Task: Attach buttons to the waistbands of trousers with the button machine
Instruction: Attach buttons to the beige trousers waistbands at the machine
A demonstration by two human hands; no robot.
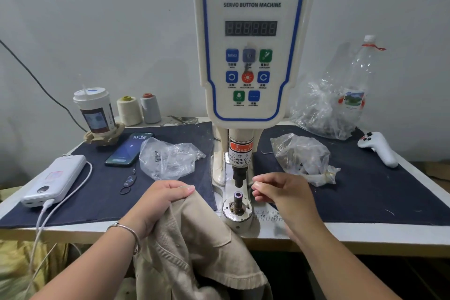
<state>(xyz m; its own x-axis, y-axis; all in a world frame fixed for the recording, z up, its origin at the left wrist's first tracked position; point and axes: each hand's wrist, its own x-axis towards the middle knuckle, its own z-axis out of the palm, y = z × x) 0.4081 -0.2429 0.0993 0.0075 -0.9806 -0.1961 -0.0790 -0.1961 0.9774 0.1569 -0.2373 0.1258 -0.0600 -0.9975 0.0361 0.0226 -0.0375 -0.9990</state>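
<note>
On the dark-clothed surface stands the button machine. At seven o'clock, left hand fingers grasp beige trousers; right hand fingers curl, contents unclear.

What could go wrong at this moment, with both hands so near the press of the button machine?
1. The right hand has curled fingers right beside the punch and the lower die; if the press fired now, they might be pinched.
2. The left hand grips the beige trousers, which are not yet over the die; a crooked waistband could put the button in the wrong place.
</note>
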